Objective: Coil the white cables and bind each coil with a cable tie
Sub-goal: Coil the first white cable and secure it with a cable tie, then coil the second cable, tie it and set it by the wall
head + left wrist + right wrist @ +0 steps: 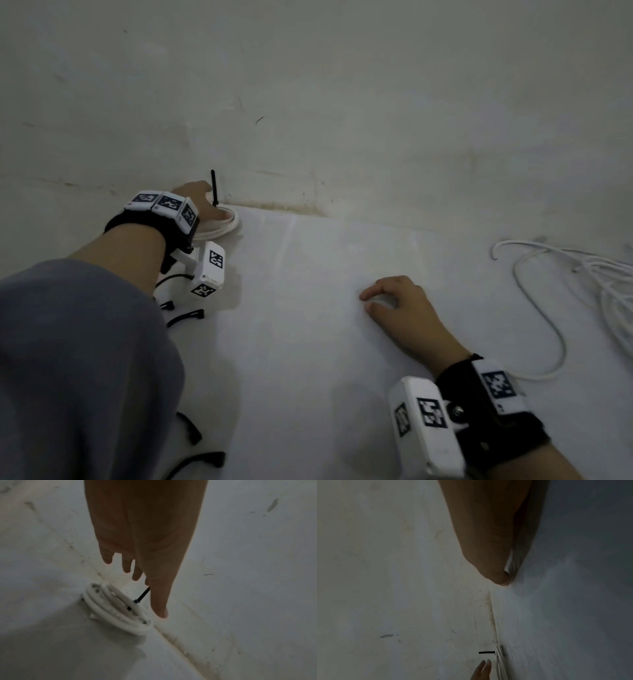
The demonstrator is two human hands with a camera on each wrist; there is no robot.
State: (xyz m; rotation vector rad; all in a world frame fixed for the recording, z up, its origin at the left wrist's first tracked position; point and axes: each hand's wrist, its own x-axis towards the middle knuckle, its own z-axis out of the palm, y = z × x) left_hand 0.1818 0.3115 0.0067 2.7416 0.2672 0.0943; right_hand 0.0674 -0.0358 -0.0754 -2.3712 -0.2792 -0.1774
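Where round white coil lies | stiff black tie upright

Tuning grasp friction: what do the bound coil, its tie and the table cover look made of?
Coil: white round cable, matte plastic or rubber jacket, slightly grubby. Tie: thin black strip standing stiffly upright, likely nylon. Table cover: flat white sheet with faint fold creases, paper or thin plastic; cannot tell which.

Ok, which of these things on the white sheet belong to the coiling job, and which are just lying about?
Belongs to the job:
- bound coil by the left hand, black cable tie sticking up from it
- loose white cables, uncoiled, at the right
- spare black cable ties near the left wrist

Just there:
- white sheet
- stained wall
- right hand, resting on the sheet, holding nothing
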